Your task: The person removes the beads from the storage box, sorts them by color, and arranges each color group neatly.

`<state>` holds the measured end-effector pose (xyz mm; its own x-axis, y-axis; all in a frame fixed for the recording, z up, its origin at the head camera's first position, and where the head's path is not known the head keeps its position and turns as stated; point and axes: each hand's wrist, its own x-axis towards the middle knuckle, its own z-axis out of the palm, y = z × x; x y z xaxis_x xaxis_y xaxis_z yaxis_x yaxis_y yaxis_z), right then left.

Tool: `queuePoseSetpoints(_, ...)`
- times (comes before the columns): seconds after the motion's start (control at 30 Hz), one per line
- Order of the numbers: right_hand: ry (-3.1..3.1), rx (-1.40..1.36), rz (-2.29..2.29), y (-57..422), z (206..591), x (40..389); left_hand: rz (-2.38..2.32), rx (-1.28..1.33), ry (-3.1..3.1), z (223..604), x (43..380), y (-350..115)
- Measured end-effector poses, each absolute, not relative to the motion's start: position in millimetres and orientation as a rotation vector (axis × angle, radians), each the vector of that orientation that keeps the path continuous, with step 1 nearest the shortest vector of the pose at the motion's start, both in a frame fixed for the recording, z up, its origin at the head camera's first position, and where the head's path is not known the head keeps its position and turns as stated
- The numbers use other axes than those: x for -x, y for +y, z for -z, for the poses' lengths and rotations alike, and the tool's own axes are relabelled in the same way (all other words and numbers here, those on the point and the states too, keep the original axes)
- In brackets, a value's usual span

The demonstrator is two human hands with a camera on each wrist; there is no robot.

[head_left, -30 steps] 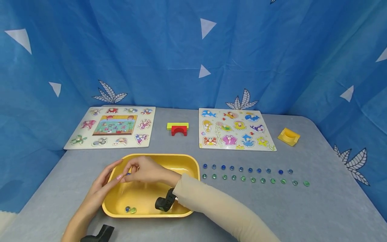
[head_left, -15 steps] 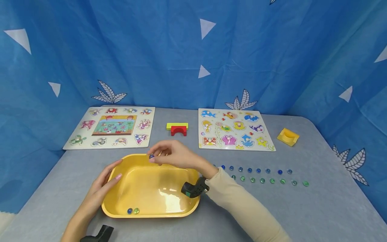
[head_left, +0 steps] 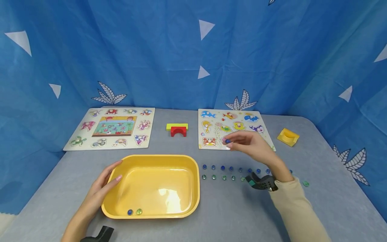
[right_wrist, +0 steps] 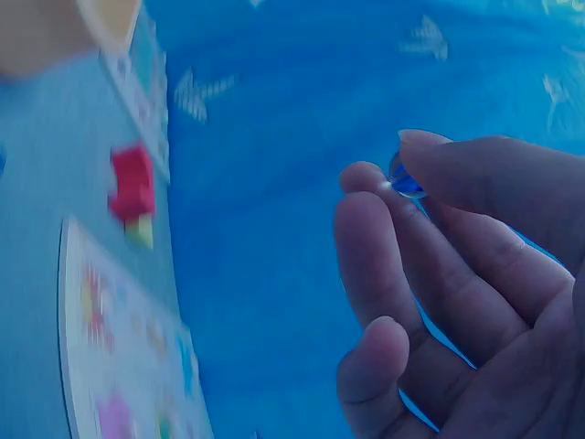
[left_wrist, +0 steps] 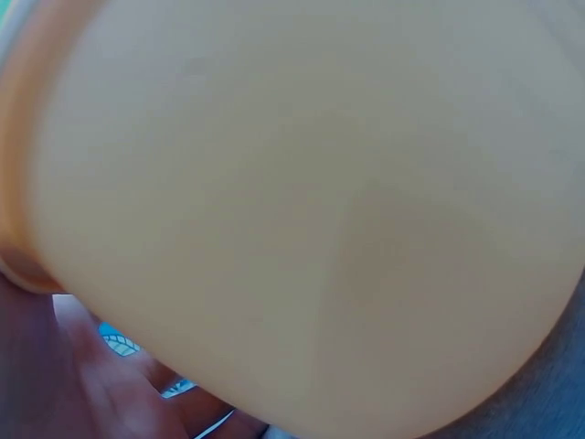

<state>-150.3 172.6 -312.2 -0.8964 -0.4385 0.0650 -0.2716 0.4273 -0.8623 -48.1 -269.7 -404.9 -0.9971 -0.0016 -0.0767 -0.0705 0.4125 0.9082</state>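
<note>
A blue glass marble is pinched between thumb and fingertips of my right hand, raised over the front of the right puzzle board. The right wrist view shows that same marble at the thumb tip. At the left end of a yellow tray, my left hand grips the rim, its thumb over the edge. Inside the tray's near side lie a blue marble and a yellow-green marble. Right of the tray run a row of blue marbles and a row of green marbles; my right wrist hides parts of both.
Behind the tray lies a sea-animal puzzle board; another puzzle board is at the back right. Between them sit a red arch block and a yellow-green block. A yellow block stands farther right. A blue curtain hangs behind the table.
My right hand has lifted the blue marble out of the tray and carried it right, past the tray's edge. The yellow-green marble inside rolled slightly right. My left hand stays at the rim.
</note>
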Motion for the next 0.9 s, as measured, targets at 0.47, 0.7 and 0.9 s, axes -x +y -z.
queuePoseSetpoints(0.47,2.854,0.0,1.191,351.6,373.7,111.9,-1.678,0.076,2.585,407.8,45.9,-271.5)
queuePoseSetpoints(0.7,2.894,-0.248,0.935,390.2,401.5,100.7,-1.664,0.065,2.581,406.3,48.2,-273.8)
queuePoseSetpoints(0.9,2.987,-0.274,0.836,391.5,416.0,97.5,-1.661,0.065,2.579,407.0,49.0,-271.4)
